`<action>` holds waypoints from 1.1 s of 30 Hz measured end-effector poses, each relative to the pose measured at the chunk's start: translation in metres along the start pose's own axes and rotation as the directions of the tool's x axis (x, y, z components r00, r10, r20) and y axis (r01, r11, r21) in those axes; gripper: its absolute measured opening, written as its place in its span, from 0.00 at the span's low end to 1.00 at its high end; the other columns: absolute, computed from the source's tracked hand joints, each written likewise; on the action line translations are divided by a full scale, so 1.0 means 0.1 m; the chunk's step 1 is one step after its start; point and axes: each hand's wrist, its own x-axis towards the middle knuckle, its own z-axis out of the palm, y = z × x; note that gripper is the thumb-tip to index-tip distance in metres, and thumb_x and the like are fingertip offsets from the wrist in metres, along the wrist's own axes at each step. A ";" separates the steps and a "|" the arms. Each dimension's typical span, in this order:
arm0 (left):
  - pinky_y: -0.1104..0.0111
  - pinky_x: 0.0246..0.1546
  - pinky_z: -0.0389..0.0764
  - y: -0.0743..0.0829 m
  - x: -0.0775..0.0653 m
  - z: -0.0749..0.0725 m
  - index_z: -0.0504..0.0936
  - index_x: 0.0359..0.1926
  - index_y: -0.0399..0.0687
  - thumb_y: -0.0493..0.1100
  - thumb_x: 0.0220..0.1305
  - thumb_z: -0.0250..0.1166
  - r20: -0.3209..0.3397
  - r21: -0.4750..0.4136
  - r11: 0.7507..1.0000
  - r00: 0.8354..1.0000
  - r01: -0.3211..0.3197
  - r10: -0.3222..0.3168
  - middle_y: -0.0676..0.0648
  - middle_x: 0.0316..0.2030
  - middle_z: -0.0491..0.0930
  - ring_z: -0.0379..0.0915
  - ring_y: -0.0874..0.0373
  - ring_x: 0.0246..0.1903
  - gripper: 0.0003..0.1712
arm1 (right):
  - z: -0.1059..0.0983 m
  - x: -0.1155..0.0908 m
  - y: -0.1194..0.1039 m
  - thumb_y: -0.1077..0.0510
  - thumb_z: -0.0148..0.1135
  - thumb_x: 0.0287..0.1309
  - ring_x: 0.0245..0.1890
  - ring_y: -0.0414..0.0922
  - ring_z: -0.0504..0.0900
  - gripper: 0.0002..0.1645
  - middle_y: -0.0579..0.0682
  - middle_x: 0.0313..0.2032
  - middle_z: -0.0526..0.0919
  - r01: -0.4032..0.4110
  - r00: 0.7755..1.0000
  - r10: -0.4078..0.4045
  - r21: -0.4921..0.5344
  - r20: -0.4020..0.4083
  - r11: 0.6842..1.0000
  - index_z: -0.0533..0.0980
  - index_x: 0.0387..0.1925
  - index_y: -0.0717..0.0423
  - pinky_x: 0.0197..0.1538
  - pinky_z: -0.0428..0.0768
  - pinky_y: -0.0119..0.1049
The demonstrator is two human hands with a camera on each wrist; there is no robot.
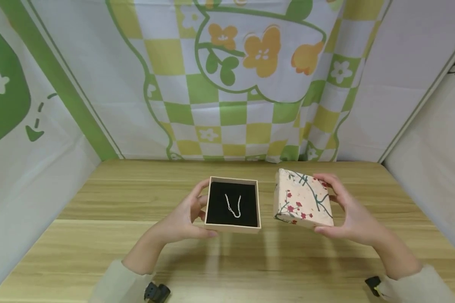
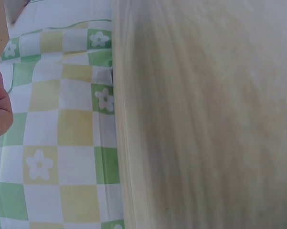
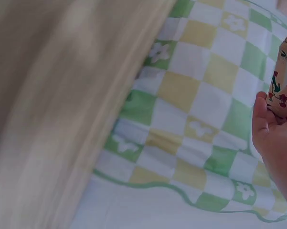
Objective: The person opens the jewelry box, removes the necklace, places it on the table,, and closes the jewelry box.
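In the head view my left hand (image 1: 183, 216) grips the left side of a square jewelry box base (image 1: 233, 228), thumb at the near edge and fingers at the far left. Inside it, a silver chain (image 1: 235, 213) lies in a V on a black pad (image 1: 216, 206). My right hand (image 1: 350, 214) holds the box lid (image 1: 301, 198) by its right side. Red blossoms and dark branches decorate the pale lid, which is tilted and apart from the base. Only part of the patterned lid (image 3: 281, 95) and the right hand (image 3: 277, 143) show in the right wrist view.
Both box parts are held over a wood-grain table (image 1: 117, 202). Behind it hangs a checked green, yellow and white curtain (image 1: 231, 109). White cloth walls (image 1: 432, 139) stand at the sides. Dark straps (image 1: 157, 291) sit near the cuffs.
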 end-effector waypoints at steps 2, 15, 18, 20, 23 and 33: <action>0.70 0.41 0.72 -0.01 -0.01 -0.01 0.38 0.74 0.34 0.30 0.48 0.75 0.001 -0.017 1.000 1.000 -0.008 0.008 0.55 0.44 0.78 0.74 0.67 0.38 0.64 | -0.02 -0.06 0.05 0.62 0.84 0.32 0.63 0.27 0.62 0.69 0.53 0.68 0.63 -0.024 0.999 0.025 -0.056 0.025 0.998 0.54 0.75 0.49 0.60 0.67 0.18; 0.74 0.34 0.76 -0.04 0.01 -0.03 0.40 0.72 0.43 0.26 0.49 0.72 0.045 -0.112 0.994 0.999 0.013 -0.008 0.52 0.44 0.77 0.73 0.65 0.33 0.59 | 0.16 -0.38 0.28 0.41 0.82 0.36 0.62 0.44 0.72 0.63 0.44 0.65 0.66 -0.092 0.966 0.157 -0.296 0.203 0.951 0.56 0.71 0.45 0.59 0.78 0.46; 0.74 0.34 0.76 -0.05 0.02 -0.01 0.37 0.71 0.43 0.26 0.50 0.71 0.038 -0.125 0.991 0.999 0.044 -0.039 0.51 0.39 0.73 0.70 0.64 0.30 0.60 | 0.18 -0.42 0.30 0.41 0.83 0.34 0.63 0.43 0.71 0.63 0.45 0.65 0.66 -0.073 0.964 0.147 -0.315 0.220 0.946 0.57 0.71 0.45 0.62 0.75 0.40; 0.74 0.34 0.76 -0.05 0.02 0.00 0.35 0.71 0.42 0.26 0.51 0.71 0.037 -0.129 0.990 0.998 0.056 -0.052 0.51 0.38 0.72 0.70 0.64 0.30 0.61 | 0.18 -0.45 0.32 0.41 0.83 0.34 0.63 0.41 0.69 0.63 0.45 0.65 0.66 -0.079 0.961 0.157 -0.316 0.228 0.945 0.58 0.70 0.47 0.63 0.72 0.34; 0.75 0.33 0.75 -0.04 0.01 0.01 0.33 0.71 0.41 0.27 0.51 0.71 0.038 -0.111 0.991 0.997 0.072 -0.068 0.53 0.33 0.69 0.67 0.64 0.28 0.62 | 0.17 -0.47 0.35 0.41 0.82 0.34 0.64 0.46 0.70 0.65 0.49 0.65 0.67 -0.084 0.956 0.165 -0.309 0.244 0.947 0.58 0.71 0.53 0.64 0.72 0.40; 0.75 0.32 0.72 -0.02 0.05 0.05 0.33 0.72 0.40 0.27 0.50 0.71 0.032 -0.095 0.994 0.998 0.052 -0.049 0.53 0.35 0.69 0.66 0.64 0.29 0.62 | 0.14 -0.44 0.40 0.42 0.82 0.32 0.64 0.67 0.65 0.66 0.63 0.64 0.64 -0.134 0.904 0.261 -0.354 0.339 0.926 0.56 0.68 0.63 0.59 0.67 0.73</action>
